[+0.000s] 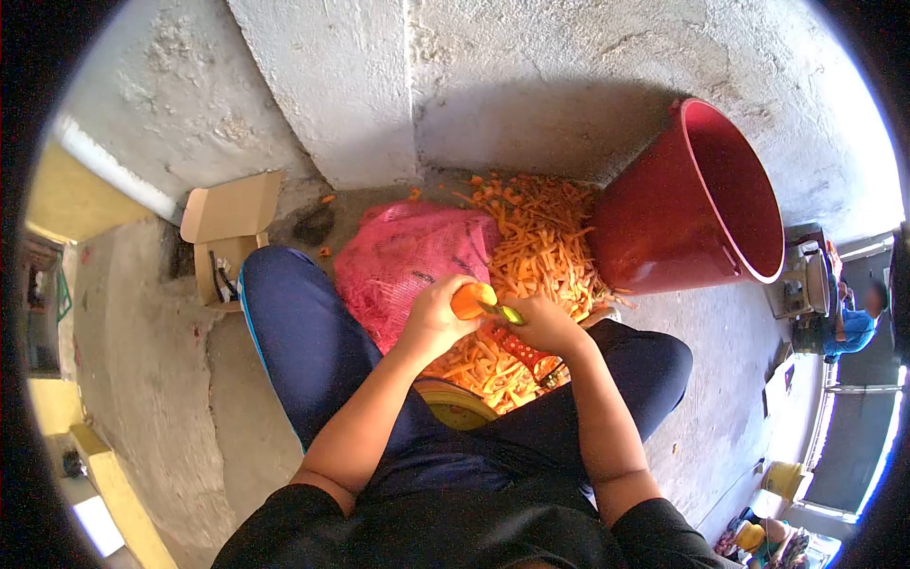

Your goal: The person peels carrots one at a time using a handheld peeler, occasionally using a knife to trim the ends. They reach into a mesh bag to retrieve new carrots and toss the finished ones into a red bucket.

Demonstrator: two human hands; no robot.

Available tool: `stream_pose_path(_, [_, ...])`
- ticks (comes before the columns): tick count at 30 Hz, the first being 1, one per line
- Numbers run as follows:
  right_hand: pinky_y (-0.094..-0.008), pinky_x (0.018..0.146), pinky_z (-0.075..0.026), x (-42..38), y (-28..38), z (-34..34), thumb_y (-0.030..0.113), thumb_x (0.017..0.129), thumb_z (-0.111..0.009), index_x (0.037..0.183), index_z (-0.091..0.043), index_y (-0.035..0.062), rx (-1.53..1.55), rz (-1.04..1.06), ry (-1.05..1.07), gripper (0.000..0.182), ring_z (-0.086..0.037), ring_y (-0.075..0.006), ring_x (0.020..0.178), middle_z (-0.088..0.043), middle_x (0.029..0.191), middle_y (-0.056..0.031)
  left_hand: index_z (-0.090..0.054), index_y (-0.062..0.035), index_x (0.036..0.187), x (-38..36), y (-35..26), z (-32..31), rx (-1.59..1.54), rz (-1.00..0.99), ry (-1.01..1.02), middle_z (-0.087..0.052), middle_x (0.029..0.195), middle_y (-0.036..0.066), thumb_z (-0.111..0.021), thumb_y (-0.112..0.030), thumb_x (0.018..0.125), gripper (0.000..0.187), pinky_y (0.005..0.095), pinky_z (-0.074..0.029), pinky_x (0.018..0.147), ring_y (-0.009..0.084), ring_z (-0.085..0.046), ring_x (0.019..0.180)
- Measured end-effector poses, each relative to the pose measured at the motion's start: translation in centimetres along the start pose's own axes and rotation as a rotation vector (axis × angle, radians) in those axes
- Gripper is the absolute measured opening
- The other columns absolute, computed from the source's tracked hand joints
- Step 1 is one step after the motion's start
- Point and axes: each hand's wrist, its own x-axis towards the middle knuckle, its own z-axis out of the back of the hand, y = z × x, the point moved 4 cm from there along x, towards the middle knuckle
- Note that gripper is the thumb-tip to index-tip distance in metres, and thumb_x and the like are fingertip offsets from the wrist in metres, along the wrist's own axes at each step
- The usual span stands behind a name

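My left hand [440,318] is closed around an orange carrot [471,301], its blunt end pointing right. In my right hand [548,325] is a peeler with a yellow-green handle [511,314], its head at the carrot's side. Whether the blade touches the carrot I cannot make out. Below the hands lie orange peelings [486,368], beside a red perforated piece [513,345] partly hidden by my right hand. The rim of a yellow-green basin [457,404] shows between my legs. A pink mesh sack [408,248] lies just beyond my left hand.
A large heap of peelings [540,237] lies against the wall. A big red tub [645,209] leans tilted at the right. An open cardboard box [232,213] sits at the left. At the far right is a person in blue [856,327]; another person [782,545] is at the lower right.
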Motion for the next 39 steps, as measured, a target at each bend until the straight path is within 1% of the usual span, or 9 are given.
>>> stream_pose_path(8, [-0.0430,0.064,-0.042,0.5,-1.1,-1.3,0.019,0.072,-0.050,0.081,-0.054,0.0068,0.030,0.001,-0.002,0.016,-0.054,-0.0360,0.074,-0.057,0.074,-0.0188,-0.053,-0.0057,0.088,0.1,-0.6,-0.2,0.057,0.010,0.168,-0.058,0.083,0.012,-0.067,-0.003,0.054,0.037,0.0335,-0.045,0.067,0.0284,-0.057,0.077])
stream_pose_path(10, [-0.0426,0.065,-0.042,0.7,-1.5,-1.6,0.017,0.070,-0.049,0.081,-0.054,0.0065,0.044,0.015,-0.024,0.016,-0.054,-0.0359,0.074,-0.057,0.074,-0.0187,-0.053,-0.0051,0.088,0.0,-0.5,-0.5,0.030,-0.020,0.155,-0.058,0.082,0.013,-0.067,-0.003,0.053,0.037,0.0342,-0.045,0.067,0.0293,-0.056,0.076])
stream_pose_path(13, [-0.0399,0.061,-0.042,0.8,-1.5,-1.6,0.023,0.075,-0.053,0.081,-0.053,0.0042,0.023,-0.033,-0.077,0.019,-0.054,-0.0360,0.070,-0.056,0.072,-0.0182,-0.053,-0.0041,0.087,0.0,-0.1,-0.6,0.080,-0.094,0.073,-0.058,0.080,0.013,-0.067,-0.004,0.053,0.036,0.0352,-0.045,0.068,0.0301,-0.056,0.076])
stream_pose_path(17, [-0.0401,0.061,-0.042,1.2,-2.6,-2.9,0.018,0.072,-0.053,0.078,-0.053,0.0024,0.044,-0.028,-0.150,0.017,-0.054,-0.0367,0.071,-0.056,0.071,-0.0194,-0.053,-0.0032,0.087,-0.2,0.2,-0.4,0.134,-0.123,0.022,-0.057,0.081,0.013,-0.067,-0.004,0.053,0.037,0.0364,-0.044,0.068,0.0309,-0.055,0.076])
stream_pose_path(20, [-0.0402,0.062,-0.042,1.3,-2.5,-3.0,0.015,0.070,-0.052,0.078,-0.052,0.0021,0.045,-0.037,-0.150,0.016,-0.053,-0.0368,0.072,-0.055,0.071,-0.0198,-0.051,-0.0021,0.088,-0.1,-0.4,-0.1,0.099,-0.146,0.154,-0.055,0.079,0.015,-0.066,-0.005,0.054,0.038,0.0389,-0.044,0.065,0.0328,-0.054,0.075])
stream_pose_path(26, [-0.0424,0.067,-0.043,1.7,-3.6,-4.0,0.017,0.067,-0.053,0.079,-0.055,0.0033,0.063,-0.089,-0.133,0.018,-0.054,-0.0371,0.075,-0.057,0.074,-0.0206,-0.052,-0.0023,0.086,-0.3,-0.8,-0.1,0.239,-0.189,0.023,-0.056,0.080,0.015,-0.066,-0.005,0.053,0.036,0.0380,-0.044,0.066,0.0319,-0.054,0.076])
stream_pose_path(32, [-0.0425,0.066,-0.042,1.8,-3.3,-4.0,0.018,0.069,-0.052,0.077,-0.055,0.0031,0.091,-0.094,-0.107,0.018,-0.054,-0.0372,0.076,-0.057,0.075,-0.0208,-0.052,-0.0029,0.087,-0.3,-0.4,-0.1,0.113,-0.137,0.124,-0.055,0.080,0.014,-0.068,-0.008,0.053,0.038,0.0376,-0.045,0.066,0.0317,-0.055,0.076])
stream_pose_path(35, [-0.0428,0.066,-0.042,2.2,-4.3,-4.9,0.020,0.071,-0.050,0.078,-0.055,0.0032,0.085,-0.098,-0.110,0.019,-0.054,-0.0372,0.075,-0.057,0.075,-0.0209,-0.051,-0.0020,0.088,-0.7,-0.5,-0.3,0.315,-0.185,-0.021,-0.056,0.079,0.015,-0.067,-0.007,0.053,0.039,0.0379,-0.044,0.066,0.0318,-0.054,0.075])
stream_pose_path(39, [-0.0444,0.065,-0.043,2.9,-6.1,-6.6,0.025,0.074,-0.044,0.080,-0.055,0.0036,-0.011,-0.106,-0.019,0.025,-0.054,-0.0378,0.074,-0.057,0.076,-0.0211,-0.052,-0.0028,0.087,-0.8,-1.7,0.0,0.064,-0.076,0.107,-0.057,0.080,0.015,-0.068,-0.008,0.054,0.037,0.0353,-0.045,0.065,0.0309,-0.056,0.075])
